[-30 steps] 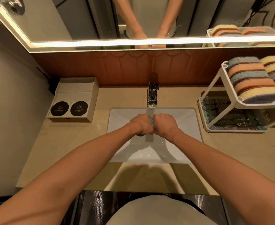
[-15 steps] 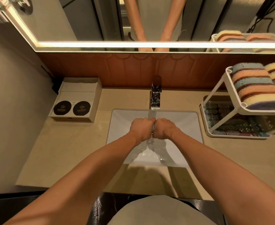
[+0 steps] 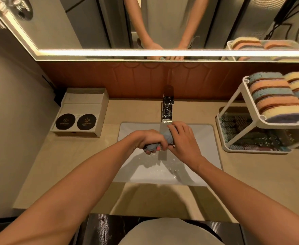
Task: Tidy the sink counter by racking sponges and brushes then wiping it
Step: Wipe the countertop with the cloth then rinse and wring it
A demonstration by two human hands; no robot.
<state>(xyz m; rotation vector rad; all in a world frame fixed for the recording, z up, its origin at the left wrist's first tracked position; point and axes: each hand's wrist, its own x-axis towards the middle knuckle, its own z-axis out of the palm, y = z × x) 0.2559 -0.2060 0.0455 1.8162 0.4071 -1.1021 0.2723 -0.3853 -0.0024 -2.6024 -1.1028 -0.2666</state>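
Both hands hold a twisted grey-blue cloth point(image 3: 168, 137) over the white sink basin point(image 3: 207, 138). My left hand point(image 3: 148, 138) is clenched around its lower end. My right hand point(image 3: 184, 138) grips its upper end just below the chrome tap point(image 3: 167, 106). Water drips from the cloth onto the basin floor. A white two-tier rack point(image 3: 233, 103) stands at the right on the beige counter point(image 3: 74, 165). Several striped sponges point(image 3: 272, 96) fill its top shelf, and brushes or scrubbers point(image 3: 247, 135) lie on the bottom tray.
A beige box point(image 3: 81, 112) with two round black labels sits on the counter at the back left. A lit mirror edge point(image 3: 163, 53) and a brown backsplash run behind the tap. A wall closes the left side.
My hands have turned against each other, twisting the cloth. More of the cloth shows between them now, and more water lies in the basin.
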